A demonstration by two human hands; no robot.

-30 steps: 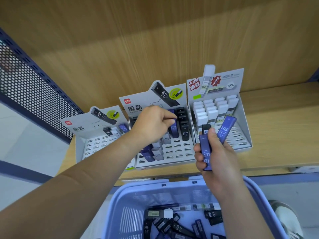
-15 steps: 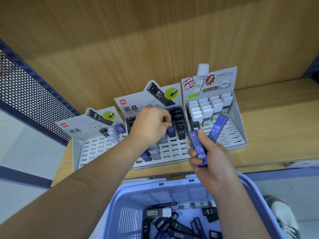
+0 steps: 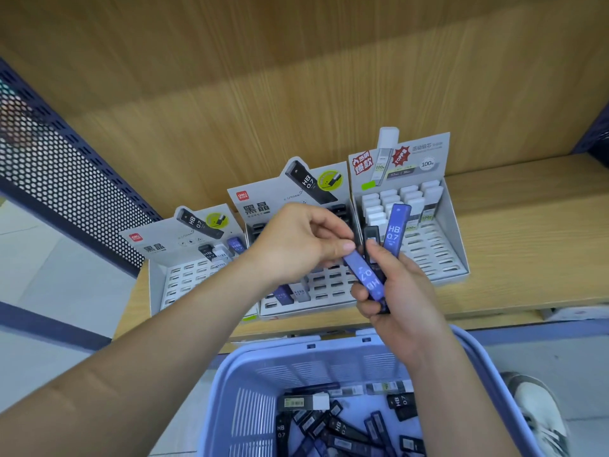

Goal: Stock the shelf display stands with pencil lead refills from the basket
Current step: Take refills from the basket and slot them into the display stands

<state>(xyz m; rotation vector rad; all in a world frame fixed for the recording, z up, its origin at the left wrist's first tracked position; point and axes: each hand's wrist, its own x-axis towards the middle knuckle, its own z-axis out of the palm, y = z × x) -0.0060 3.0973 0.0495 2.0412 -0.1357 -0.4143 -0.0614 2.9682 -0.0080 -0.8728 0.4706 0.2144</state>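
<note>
Matt wood-grain shelf (image 3: 514, 252), perforated plastic basket (image 3: 253, 407), glossy cardboard display stands (image 3: 454, 232)

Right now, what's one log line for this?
left hand: pinches purple refill | right hand: holds refill bunch | basket: loose refills inside

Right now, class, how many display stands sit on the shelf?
3: left display stand, middle display stand behind the left hand, right display stand. None appears hidden.

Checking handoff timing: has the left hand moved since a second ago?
Yes. The left hand came right, off the middle stand, to pinch the purple refill in the right hand.
</note>
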